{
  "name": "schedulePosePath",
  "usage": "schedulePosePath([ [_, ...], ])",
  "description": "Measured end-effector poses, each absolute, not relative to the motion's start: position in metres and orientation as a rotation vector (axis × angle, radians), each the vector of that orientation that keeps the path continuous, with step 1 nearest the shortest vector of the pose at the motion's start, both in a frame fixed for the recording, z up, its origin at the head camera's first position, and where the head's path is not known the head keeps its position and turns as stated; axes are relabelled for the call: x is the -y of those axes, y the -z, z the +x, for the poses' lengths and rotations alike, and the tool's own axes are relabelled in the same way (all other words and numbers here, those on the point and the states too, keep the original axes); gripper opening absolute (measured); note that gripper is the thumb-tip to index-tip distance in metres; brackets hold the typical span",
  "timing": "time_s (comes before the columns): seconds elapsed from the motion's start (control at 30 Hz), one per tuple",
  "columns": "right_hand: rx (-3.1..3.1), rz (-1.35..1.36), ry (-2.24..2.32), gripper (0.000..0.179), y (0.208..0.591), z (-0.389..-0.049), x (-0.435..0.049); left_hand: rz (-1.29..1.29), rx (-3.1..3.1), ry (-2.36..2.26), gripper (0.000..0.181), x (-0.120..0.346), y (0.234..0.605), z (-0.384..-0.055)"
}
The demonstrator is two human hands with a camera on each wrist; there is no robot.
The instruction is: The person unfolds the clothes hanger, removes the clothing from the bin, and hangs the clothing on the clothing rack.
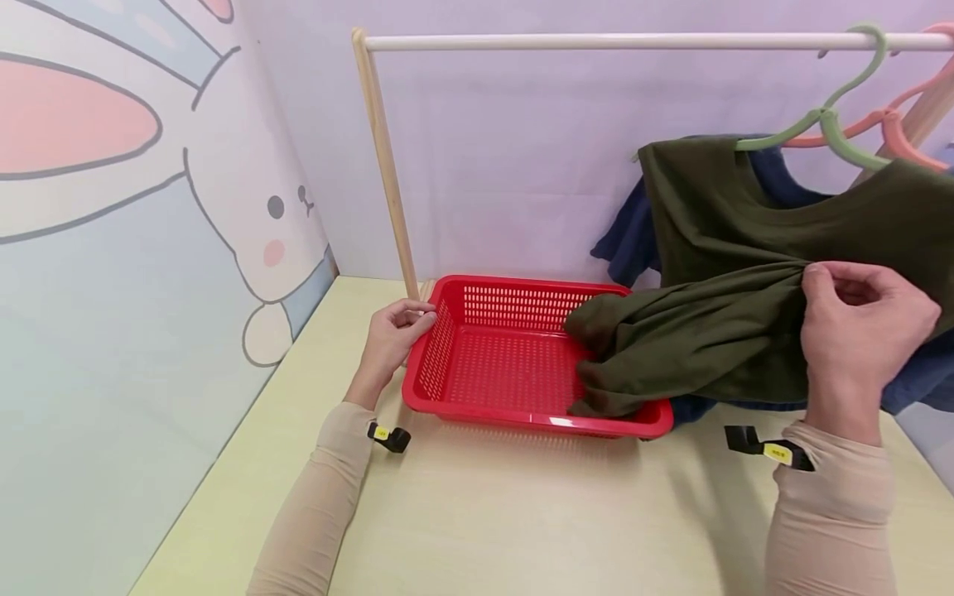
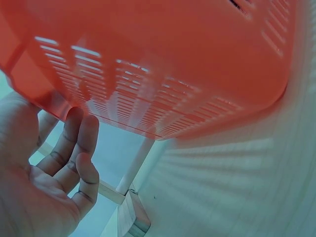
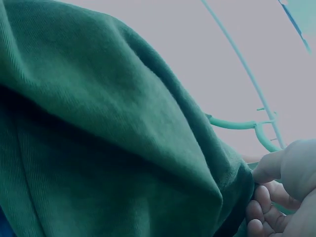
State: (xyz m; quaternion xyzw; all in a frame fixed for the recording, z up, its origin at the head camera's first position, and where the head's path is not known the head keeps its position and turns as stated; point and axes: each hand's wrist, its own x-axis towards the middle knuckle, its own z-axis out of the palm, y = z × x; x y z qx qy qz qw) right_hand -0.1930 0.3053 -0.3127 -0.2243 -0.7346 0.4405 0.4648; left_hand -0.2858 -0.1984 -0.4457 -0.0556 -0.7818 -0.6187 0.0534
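Note:
My right hand [image 1: 864, 327] pinches the front of a dark olive T-shirt [image 1: 715, 331] between thumb and fingers, drawing its cloth into folds. The shirt hangs on a green hanger [image 1: 827, 116], and its lower part drapes over the right end of a red plastic basket [image 1: 514, 418]. In the right wrist view the bunched T-shirt [image 3: 123, 123] spreads left from my fingertips. On the basket's left rim my left hand [image 1: 393, 335] holds the edge, thumb on top. The left wrist view shows those fingers curled under the rim of the basket [image 2: 173, 59].
A white rail [image 1: 596, 41] on a wooden frame [image 1: 387, 174] spans the back. Behind the olive shirt hangs a navy shirt [image 1: 629, 232] beside a pink hanger [image 1: 894, 132]. The pale table [image 1: 522, 521] extends in front, with a rabbit-painted wall [image 1: 149, 331] at the left.

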Motion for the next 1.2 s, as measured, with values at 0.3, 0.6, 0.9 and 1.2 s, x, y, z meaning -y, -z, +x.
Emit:
schedulePosePath([
  [0.3, 1.699, -0.482, -1.057, 0.014, 0.319, -0.196, -0.312, -0.156, 2.384, 1.883, 0.032, 0.198, 0.445, -0.286],
  [0.6, 1.713, -0.495, -1.041, 0.017, 0.316, -0.195, -0.307, -0.134, 2.387, 1.898, 0.032, 0.197, 0.444, -0.285],
  [0.9, 1.749, -0.485, -1.074, 0.025, 0.305, -0.188, -0.286, -0.131, 2.395, 1.889, 0.033, 0.197, 0.444, -0.285],
  [1.2, 1.777, -0.418, -1.079, 0.025, 0.308, -0.193, -0.283, -0.107, 2.398, 1.894, 0.032, 0.197, 0.443, -0.284],
])
